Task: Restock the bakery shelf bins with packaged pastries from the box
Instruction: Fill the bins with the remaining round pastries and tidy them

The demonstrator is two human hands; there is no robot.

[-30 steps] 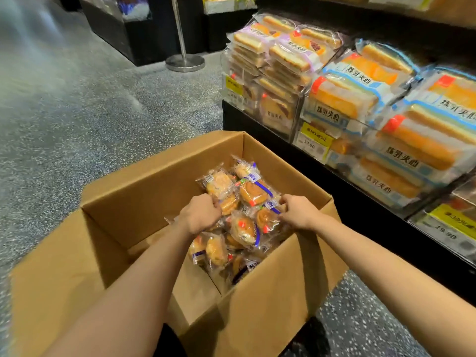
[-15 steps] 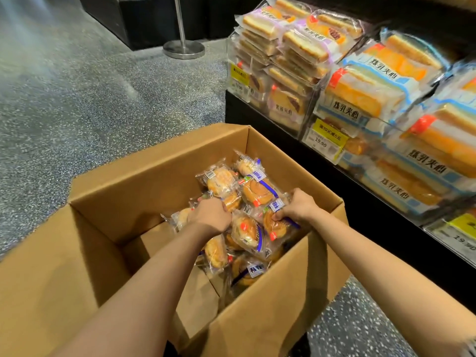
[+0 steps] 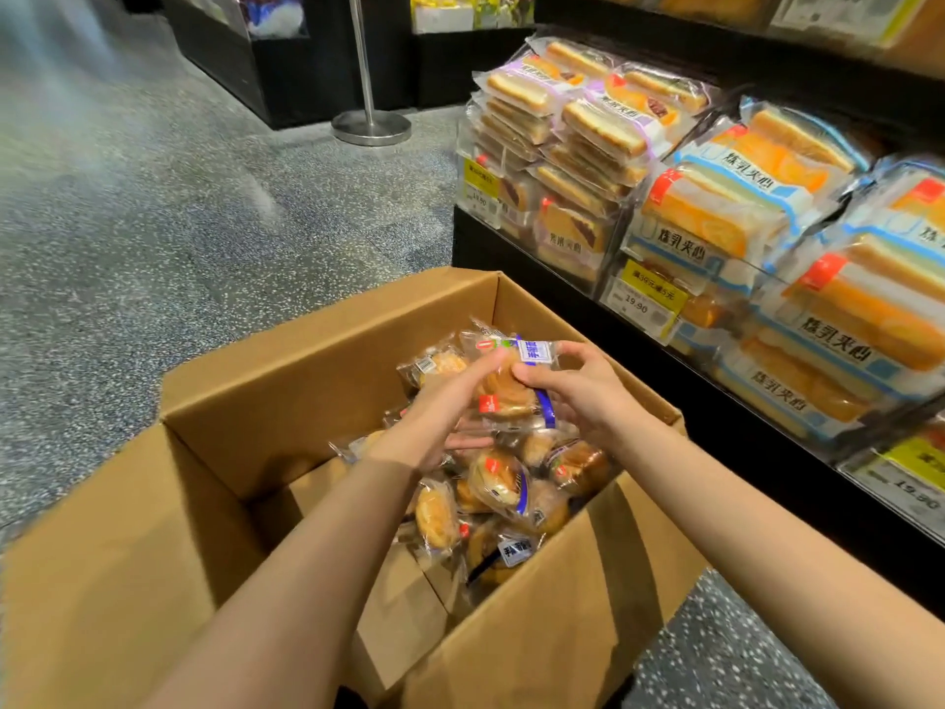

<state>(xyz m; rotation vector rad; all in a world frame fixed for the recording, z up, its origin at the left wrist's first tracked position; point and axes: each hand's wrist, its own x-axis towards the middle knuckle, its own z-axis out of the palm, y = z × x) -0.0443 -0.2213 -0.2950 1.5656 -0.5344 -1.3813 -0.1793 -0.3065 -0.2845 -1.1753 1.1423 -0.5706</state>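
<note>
An open cardboard box [image 3: 327, 350] on the floor holds several clear-wrapped round pastries [image 3: 498, 486]. Above that pile, my two hands hold a small bunch of pastry packets [image 3: 506, 388] with blue-striped labels between them. My left hand [image 3: 434, 417] grips the bunch from the left, its fingers reaching underneath. From the right, my right hand [image 3: 588, 396] holds it with the thumb pressed on top. The shelf bins [image 3: 603, 278] to the right are filled with packaged sandwich bread [image 3: 716, 212].
The black shelf base [image 3: 562, 309] stands close to the box's right side, with yellow price tags [image 3: 647, 296] on the bin fronts. A metal stanchion post [image 3: 370, 127] stands on the speckled floor [image 3: 153, 222] behind. Dark display units line the back.
Both hands were down in the pile gripping packets; they have come together and lifted a bunch of packets up above the pile. The view has shifted slightly.
</note>
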